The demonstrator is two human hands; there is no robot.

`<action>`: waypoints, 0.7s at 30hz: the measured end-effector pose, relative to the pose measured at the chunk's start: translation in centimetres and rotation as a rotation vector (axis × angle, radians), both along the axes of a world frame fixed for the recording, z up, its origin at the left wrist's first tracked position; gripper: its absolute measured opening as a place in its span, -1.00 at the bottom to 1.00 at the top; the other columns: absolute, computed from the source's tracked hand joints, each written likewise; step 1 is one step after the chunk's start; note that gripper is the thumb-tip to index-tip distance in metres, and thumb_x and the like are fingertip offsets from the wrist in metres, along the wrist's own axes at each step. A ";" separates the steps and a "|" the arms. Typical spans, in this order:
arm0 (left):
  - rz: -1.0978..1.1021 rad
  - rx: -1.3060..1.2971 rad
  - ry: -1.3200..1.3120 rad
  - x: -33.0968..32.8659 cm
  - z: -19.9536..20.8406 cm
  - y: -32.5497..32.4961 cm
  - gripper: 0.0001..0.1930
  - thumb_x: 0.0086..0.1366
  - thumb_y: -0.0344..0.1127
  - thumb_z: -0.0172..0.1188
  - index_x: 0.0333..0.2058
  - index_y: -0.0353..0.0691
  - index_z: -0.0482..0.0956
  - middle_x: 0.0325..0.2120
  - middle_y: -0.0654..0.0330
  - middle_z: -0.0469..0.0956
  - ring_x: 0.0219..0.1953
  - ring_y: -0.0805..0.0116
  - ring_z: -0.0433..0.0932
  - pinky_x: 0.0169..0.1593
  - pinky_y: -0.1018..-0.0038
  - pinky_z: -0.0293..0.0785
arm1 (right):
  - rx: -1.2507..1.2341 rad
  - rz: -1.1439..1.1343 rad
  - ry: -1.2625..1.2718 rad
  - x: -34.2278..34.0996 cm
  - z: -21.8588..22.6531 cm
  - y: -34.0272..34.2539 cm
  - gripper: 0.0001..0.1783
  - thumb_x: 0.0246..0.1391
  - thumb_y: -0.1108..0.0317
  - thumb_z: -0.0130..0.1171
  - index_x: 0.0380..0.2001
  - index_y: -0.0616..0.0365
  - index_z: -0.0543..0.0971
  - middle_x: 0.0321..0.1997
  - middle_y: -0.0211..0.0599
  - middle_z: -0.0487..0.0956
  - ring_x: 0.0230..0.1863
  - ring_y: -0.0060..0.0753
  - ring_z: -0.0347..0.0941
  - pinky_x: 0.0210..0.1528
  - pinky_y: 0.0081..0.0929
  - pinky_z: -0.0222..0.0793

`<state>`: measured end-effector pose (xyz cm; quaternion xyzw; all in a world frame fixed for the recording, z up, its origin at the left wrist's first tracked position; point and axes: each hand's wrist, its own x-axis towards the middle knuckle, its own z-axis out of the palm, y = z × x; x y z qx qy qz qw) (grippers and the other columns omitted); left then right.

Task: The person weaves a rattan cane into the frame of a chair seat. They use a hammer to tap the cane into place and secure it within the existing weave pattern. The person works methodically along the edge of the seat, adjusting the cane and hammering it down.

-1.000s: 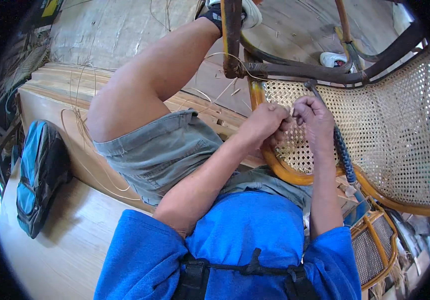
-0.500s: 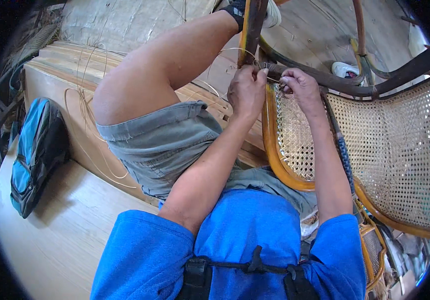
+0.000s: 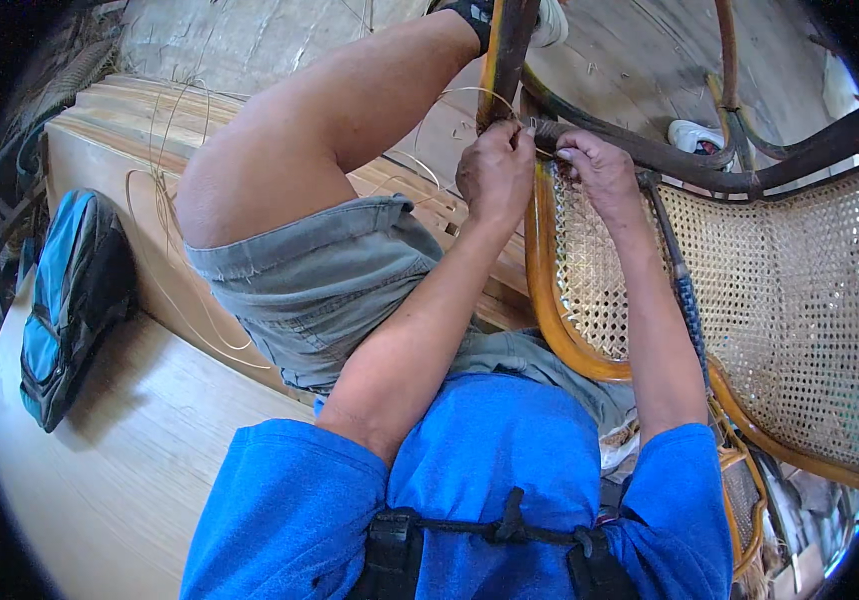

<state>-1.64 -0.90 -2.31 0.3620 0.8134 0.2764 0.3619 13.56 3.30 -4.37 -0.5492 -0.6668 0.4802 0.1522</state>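
A rattan chair with a woven cane panel (image 3: pixel 600 300) leans in front of me, its dark frame pole (image 3: pixel 665 162) running across the top of the panel. At the joint where the poles meet, both my hands are pinched closed, a short gap apart. My left hand (image 3: pixel 497 172) grips a thin cane strand (image 3: pixel 475 89), which loops up beside the upright post (image 3: pixel 507 60). My right hand (image 3: pixel 602 172) pinches the strand on the other side of the joint, where wrapped binding (image 3: pixel 552 130) shows. The fingertips partly hide the strand.
A teal and black backpack (image 3: pixel 60 310) lies on the pale board at left. Loose cane strands (image 3: pixel 163 190) hang over the stacked planks (image 3: pixel 150 112). A tool with a blue-wrapped handle (image 3: pixel 688 300) rests against the cane panel. A white shoe (image 3: pixel 695 136) shows beyond the frame.
My right fingers have shifted slightly left and open out a little from their tighter curl, uncovering more of the binding. The left hand stays nearly in place.
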 end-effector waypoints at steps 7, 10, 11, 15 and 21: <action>-0.050 0.044 0.071 0.2 0.0 -1.0 -0.73 0.16 -0.14 0.05 -0.35 -0.22 0.58 -0.55 -0.08 0.55 -0.42 -0.09 0.56 -0.31 0.16 0.45 | 0.268 0.095 -0.082 -0.5 0.1 -0.5 -0.84 0.08 0.35 0.09 -0.26 0.10 0.54 -0.36 -0.16 0.59 -0.32 -0.10 0.54 -0.27 -0.32 0.43; -0.093 0.066 0.039 0.2 1.3 -1.6 -0.74 0.18 -0.16 0.04 -0.38 -0.25 0.54 -0.56 -0.08 0.53 -0.42 -0.08 0.55 -0.31 0.14 0.44 | 0.311 0.041 -0.263 -1.4 0.7 -1.1 -0.84 0.07 0.33 0.11 -0.25 0.06 0.52 -0.35 -0.17 0.59 -0.28 -0.10 0.53 -0.28 -0.29 0.43; -0.102 0.076 0.020 0.3 1.6 -1.9 -0.74 0.19 -0.17 0.03 -0.40 -0.27 0.53 -0.56 -0.08 0.53 -0.42 -0.08 0.55 -0.31 0.14 0.44 | 0.351 0.053 -0.250 -1.3 0.4 -1.3 -0.84 0.07 0.32 0.11 -0.25 0.06 0.52 -0.34 -0.17 0.58 -0.26 -0.10 0.53 -0.29 -0.28 0.44; -0.195 0.140 0.069 0.7 1.6 -3.1 -0.73 0.22 -0.18 0.01 -0.41 -0.29 0.52 -0.49 -0.09 0.54 -0.42 -0.08 0.54 -0.30 0.14 0.44 | 0.561 0.140 -0.177 -0.9 -1.0 -1.4 -0.84 0.06 0.33 0.11 -0.27 0.08 0.52 -0.33 -0.20 0.58 -0.27 -0.09 0.52 -0.32 -0.29 0.44; -0.184 0.124 -0.014 1.3 1.8 -3.8 -0.75 0.21 -0.21 0.02 -0.44 -0.30 0.51 -0.50 -0.10 0.53 -0.42 -0.09 0.54 -0.30 0.15 0.44 | 0.487 0.308 0.048 0.4 -0.9 -0.7 -0.83 0.04 0.46 0.06 -0.26 0.08 0.53 -0.31 -0.18 0.51 -0.28 -0.09 0.49 -0.28 -0.36 0.41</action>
